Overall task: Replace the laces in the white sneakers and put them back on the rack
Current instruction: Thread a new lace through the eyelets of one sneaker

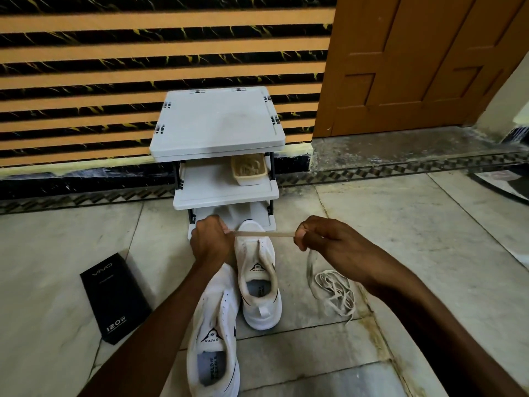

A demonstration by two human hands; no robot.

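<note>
Rack [217, 130] stands just beyond the grip, with both sneakers below it. The far sneaker [259, 282] is directly under the grip, and the near sneaker [213, 339] lies back toward the person, against the far one. Left hand [210, 239] and right hand [317, 239] each pinch the lace [264, 234], fingers curled, stretching it flat and taut across the far sneaker's toe-end eyelets.

This looks like the first crossing of a fresh lacing. To do it well, keep the band untwisted, even up the two ends before climbing, and feed each tip from the same side of its eyelet so the rows match.

Right of the grip, a strand drops from the right hand toward a loose pile [335, 290] on the floor. Same lace or another? Can't tell. It's also unclear whether the taut stretch runs through the eyelets or just lies above them. The left hand hides its end of the lace.
</note>
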